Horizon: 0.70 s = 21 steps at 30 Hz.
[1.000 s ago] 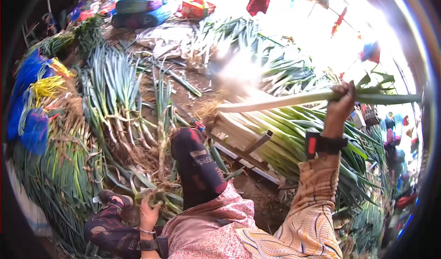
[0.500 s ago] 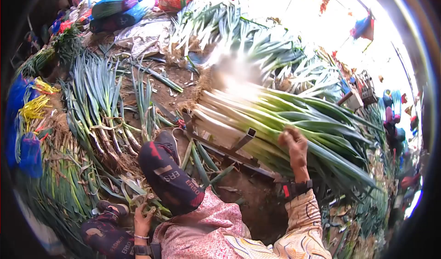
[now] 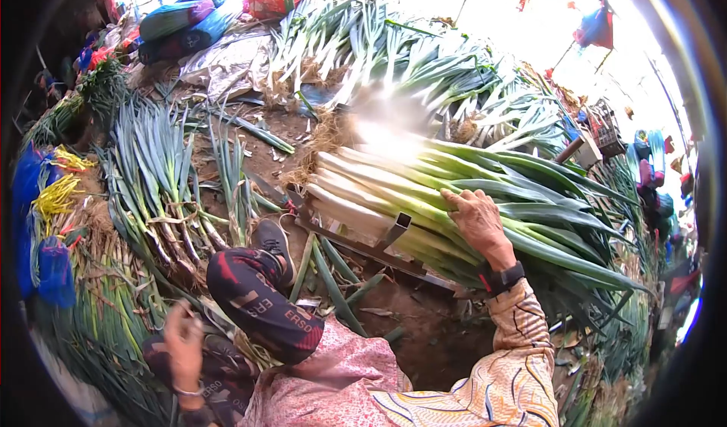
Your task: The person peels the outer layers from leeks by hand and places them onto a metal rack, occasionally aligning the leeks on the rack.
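Note:
A large bundle of leeks (image 3: 424, 192) lies on a low metal frame (image 3: 395, 232), white stems and roots to the left, green leaves to the right. On top of its green part rests my right hand (image 3: 477, 222), palm down with fingers loosely spread. My left hand (image 3: 184, 347) is raised beside my bent knee at the lower left, blurred by motion; its fingers are smeared. Untrimmed leeks with muddy roots (image 3: 163, 184) lie close beyond the left hand.
More leeks (image 3: 409, 56) lie in a row at the back. Blue-wrapped bundles (image 3: 182, 29) and a red crate (image 3: 274, 1) are at the upper left. Yellow ties (image 3: 57, 196) hang at the far left. Loose leaves (image 3: 337, 279) lie below the frame.
My right hand has put the single leek down on the bundle, let go, and now lies on the leaves. The left hand has lifted away from the debris and moved left. The view has shifted.

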### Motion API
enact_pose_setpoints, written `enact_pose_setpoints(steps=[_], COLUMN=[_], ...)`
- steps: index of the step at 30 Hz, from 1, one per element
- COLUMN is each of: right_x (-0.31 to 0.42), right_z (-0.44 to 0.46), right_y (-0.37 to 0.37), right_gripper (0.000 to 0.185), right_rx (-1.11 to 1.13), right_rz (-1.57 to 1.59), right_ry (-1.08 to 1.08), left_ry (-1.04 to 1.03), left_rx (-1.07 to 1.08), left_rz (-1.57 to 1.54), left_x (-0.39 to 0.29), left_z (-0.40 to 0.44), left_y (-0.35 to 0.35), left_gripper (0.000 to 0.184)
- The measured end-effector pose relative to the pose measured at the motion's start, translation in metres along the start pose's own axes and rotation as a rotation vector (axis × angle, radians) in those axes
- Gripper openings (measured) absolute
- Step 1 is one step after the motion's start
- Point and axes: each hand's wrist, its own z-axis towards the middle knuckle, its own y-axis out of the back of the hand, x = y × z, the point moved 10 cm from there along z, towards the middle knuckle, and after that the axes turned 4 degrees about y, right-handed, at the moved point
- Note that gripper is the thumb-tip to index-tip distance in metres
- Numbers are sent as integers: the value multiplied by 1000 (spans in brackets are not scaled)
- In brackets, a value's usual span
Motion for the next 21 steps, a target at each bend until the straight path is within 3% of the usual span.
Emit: enact_pose_setpoints(steps=[1,3,6,7,8,9,10,12,14,16,20,21], right_x=[2,16,51,73,75,90,101,95,98,111,98,91], right_z=[-5,-13,-25,-50,-31,-37,-32,-42,-49,-59,-92,-99], right_y=[4,26,68,114,84,99,85,107,111,119,130,132], right_gripper=[38,36,27,22,17,13,17,15,16,18,20,20], right_rx=[17,-40,-118,-522,-186,-206,-45,-273,-219,-299,-226,-213], right_rz=[23,1,158,289,229,70,-23,14,42,89,31,83], right_ry=[-13,44,99,286,177,128,113,68,-15,33,60,25], left_ry=[14,-359,-871,-986,-1105,-1229,-1343,-1029,-1340,-1369,-1384,-1291], left_rx=[15,-53,116,196,263,263,253,435,312,364,228,237], left_rz=[-52,45,240,264,286,332,288,481,200,211,185,287], left_x=[-37,-147,-290,-322,-347,-358,-369,-360,-360,-348,-324,-317], left_z=[16,34,10,-8,-30,-49,-59,-39,-55,-58,2,27], left_y=[3,-16,-129,-167,-199,-234,-255,-287,-276,-274,-245,-240], left_gripper=[40,46,65,71,77,87,74,65,53,37,33,28])
